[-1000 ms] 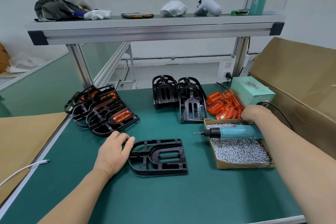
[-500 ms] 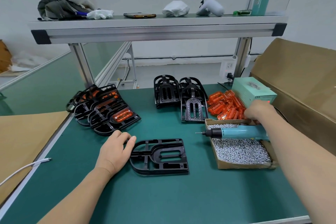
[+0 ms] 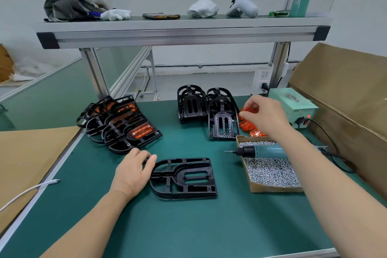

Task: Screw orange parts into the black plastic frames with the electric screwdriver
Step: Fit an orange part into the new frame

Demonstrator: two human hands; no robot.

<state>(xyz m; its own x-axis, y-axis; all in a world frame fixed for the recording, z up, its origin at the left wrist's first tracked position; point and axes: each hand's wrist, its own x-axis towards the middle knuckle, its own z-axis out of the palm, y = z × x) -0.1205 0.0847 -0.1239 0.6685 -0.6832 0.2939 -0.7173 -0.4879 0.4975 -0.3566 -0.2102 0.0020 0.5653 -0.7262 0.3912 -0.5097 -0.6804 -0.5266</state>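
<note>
1. While our left hand (image 3: 134,170) rests on the green counter (image 3: 188,226), its fingers are relaxed and loosely together. The fingertips are touching the rounded end of the black frame (image 3: 184,178), which is lying flat right in front of us.
2. Our right hand (image 3: 261,115) is up over the pile of orange parts (image 3: 247,126) at the back right. Its fingers are curled and pinching what looks like one orange part (image 3: 244,113) at the top of the pile.
3. Our electric screwdriver (image 3: 261,151) is lying on its side across the cardboard box (image 3: 270,189) full of screws (image 3: 272,172). The bit pokes out left past the box edge, and it's apart from both hands.
4. Over on the left we've got a fanned stack of frames (image 3: 125,125) with orange pieces sitting in them.
5. Back middle, we see two stacks of bare black frames (image 3: 209,111), just beside the orange pile.
6. Behind the pile sits a green power box (image 3: 293,102) with a red light on.
</note>
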